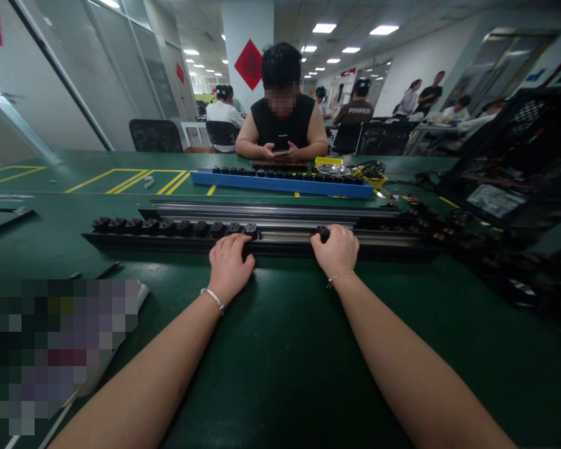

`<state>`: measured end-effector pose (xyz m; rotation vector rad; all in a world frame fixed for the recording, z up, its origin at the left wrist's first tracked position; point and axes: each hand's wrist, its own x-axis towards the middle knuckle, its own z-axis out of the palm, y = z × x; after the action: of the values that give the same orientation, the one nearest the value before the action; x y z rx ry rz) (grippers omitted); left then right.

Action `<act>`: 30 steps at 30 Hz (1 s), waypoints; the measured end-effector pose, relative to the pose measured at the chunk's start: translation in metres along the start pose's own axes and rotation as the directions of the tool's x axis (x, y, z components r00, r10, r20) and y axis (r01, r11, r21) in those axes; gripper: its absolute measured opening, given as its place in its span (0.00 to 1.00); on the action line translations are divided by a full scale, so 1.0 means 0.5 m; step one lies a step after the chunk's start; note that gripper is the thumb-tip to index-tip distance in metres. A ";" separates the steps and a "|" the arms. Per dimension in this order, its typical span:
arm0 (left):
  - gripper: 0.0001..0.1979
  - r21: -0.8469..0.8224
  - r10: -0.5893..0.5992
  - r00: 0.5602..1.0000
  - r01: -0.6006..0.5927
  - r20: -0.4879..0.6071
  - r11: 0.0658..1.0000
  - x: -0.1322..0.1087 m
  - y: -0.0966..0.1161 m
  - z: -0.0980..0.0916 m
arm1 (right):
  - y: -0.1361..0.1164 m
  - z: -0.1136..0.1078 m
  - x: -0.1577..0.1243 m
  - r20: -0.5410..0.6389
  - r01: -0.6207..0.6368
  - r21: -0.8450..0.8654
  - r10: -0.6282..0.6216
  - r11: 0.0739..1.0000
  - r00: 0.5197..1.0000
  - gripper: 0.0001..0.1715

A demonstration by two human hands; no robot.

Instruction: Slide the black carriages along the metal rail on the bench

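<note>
A long black rail (pixel 135 242) with a metallic channel lies across the green table in front of me. Along its left half stands a row of several black round socket-like modules (pixel 182 228). My left hand (pixel 229 265) grips the front edge of the rail, its fingers bent over the top beside the last module (pixel 251 230) in the row. Farther right, my right hand (pixel 336 249) pinches a small black module (pixel 323 234) above the channel; the fingers hide part of it. Between my hands the pale strip of the channel (pixel 285 236) is exposed.
Behind the rail lie more dark rails (pixel 262 210). A blue rail (pixel 280 184) with black modules stands farther back. Many loose black parts (pixel 467 227) are heaped at the right near a black bin (pixel 509 162). Across the table sits a person (pixel 283 125) holding a phone.
</note>
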<state>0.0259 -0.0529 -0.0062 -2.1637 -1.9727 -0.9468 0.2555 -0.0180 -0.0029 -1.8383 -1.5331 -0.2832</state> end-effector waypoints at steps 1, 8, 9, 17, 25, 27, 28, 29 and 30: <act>0.19 0.000 0.000 1.000 0.000 -0.001 1.000 0.000 0.000 0.000 | 0.003 0.000 0.000 -0.005 -0.003 0.001 0.003 1.000 1.000 0.16; 0.19 0.000 0.004 1.000 -0.004 -0.004 1.000 0.000 0.000 0.001 | 0.009 0.001 0.001 -0.034 -0.010 0.016 0.010 1.000 0.999 0.16; 0.19 -0.001 0.004 1.000 -0.004 -0.006 1.000 0.000 0.000 0.001 | 0.010 0.001 0.001 -0.040 -0.012 0.014 0.012 1.000 0.999 0.16; 0.19 -0.008 0.005 1.000 -0.006 -0.010 1.000 0.000 -0.001 0.002 | 0.020 -0.015 0.002 0.026 0.023 0.017 -0.023 1.000 0.999 0.16; 0.19 -0.004 0.007 1.000 -0.007 0.002 1.000 0.001 0.001 -0.002 | 0.032 -0.024 0.003 0.039 -0.001 -0.002 0.001 1.000 0.999 0.17; 0.19 -0.001 0.005 1.000 -0.005 0.006 1.000 0.001 0.001 -0.002 | 0.035 -0.030 0.004 0.071 0.004 -0.007 -0.003 1.000 0.997 0.17; 0.19 0.000 0.005 1.000 -0.005 0.007 1.000 0.001 0.002 -0.002 | 0.037 -0.032 0.005 0.088 0.013 -0.009 -0.012 1.000 0.996 0.17; 0.19 0.000 0.003 1.000 -0.003 0.008 1.000 0.001 0.002 -0.002 | 0.039 -0.035 0.005 0.103 0.026 -0.008 -0.025 1.000 0.994 0.18; 0.19 0.000 0.001 1.000 -0.001 0.009 1.000 0.001 0.001 -0.002 | 0.041 -0.036 0.005 0.111 0.038 -0.007 -0.037 0.999 0.993 0.18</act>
<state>0.0262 -0.0531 -0.0049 -2.1727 -1.9753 -0.9383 0.2802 -0.0283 0.0038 -1.8610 -1.6461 -0.2095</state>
